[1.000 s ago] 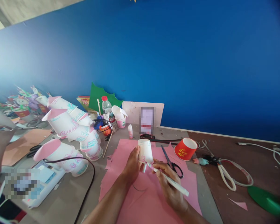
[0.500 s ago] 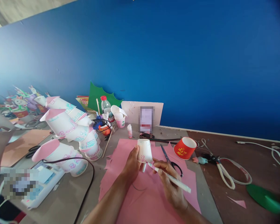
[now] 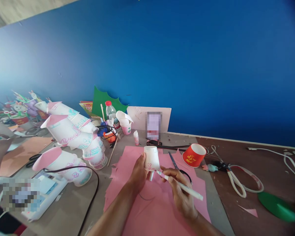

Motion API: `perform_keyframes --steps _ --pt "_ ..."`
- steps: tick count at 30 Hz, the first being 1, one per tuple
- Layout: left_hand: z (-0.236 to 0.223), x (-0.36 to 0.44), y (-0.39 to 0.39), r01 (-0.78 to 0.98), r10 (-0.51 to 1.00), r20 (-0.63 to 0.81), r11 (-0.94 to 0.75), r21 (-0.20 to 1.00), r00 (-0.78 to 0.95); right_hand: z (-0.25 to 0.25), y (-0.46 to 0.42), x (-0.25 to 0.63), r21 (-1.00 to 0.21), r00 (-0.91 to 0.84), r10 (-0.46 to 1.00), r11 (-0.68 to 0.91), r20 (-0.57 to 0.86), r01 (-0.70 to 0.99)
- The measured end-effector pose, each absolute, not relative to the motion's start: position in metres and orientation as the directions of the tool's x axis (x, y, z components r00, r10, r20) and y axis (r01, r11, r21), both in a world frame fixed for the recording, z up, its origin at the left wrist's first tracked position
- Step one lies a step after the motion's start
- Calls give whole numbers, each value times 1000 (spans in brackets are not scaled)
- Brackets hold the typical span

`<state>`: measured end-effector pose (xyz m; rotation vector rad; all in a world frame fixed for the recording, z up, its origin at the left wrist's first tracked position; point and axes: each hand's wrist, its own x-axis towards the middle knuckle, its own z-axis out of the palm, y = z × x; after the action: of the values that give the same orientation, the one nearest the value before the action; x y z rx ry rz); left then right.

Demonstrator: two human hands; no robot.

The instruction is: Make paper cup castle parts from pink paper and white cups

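Observation:
My left hand (image 3: pixel 138 172) is closed around the left side of a white paper cup (image 3: pixel 151 157), which is held upside down with its wide rim low. Pink drawn figures show near that rim. In my right hand (image 3: pixel 183 193) a white felt-tip pen (image 3: pixel 186 189) with a pink front end is pinched, its tip at the cup's lower right edge. Below the cup a small white stick-like piece (image 3: pixel 151 176) shows; its kind I cannot make out. Pink paper (image 3: pixel 157 209) lies under both hands.
Scissors (image 3: pixel 176 165) and a red paper cup (image 3: pixel 194 155) lie right of my hands. Stacked decorated cups (image 3: pixel 71 131) stand left, near a black cable (image 3: pixel 94 193). A glue bottle (image 3: pixel 136 138) stands behind, before the blue wall. Cords (image 3: pixel 236 183) and a green oval (image 3: pixel 276 206) lie right.
The pen's back end has swung slightly right and down, while its tip stays by the cup's rim. The cup remains in my left hand. The whole view has shifted a little.

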<state>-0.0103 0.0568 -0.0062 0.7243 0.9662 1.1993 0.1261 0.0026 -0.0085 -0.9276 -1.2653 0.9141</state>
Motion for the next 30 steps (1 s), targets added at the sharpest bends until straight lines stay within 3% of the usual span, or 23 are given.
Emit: perform_keyframes --steps 30 --pt "-4 -13 55 -319 981 -185 193 928 54 -16 10 128 -948 159 950 290 269 -133"
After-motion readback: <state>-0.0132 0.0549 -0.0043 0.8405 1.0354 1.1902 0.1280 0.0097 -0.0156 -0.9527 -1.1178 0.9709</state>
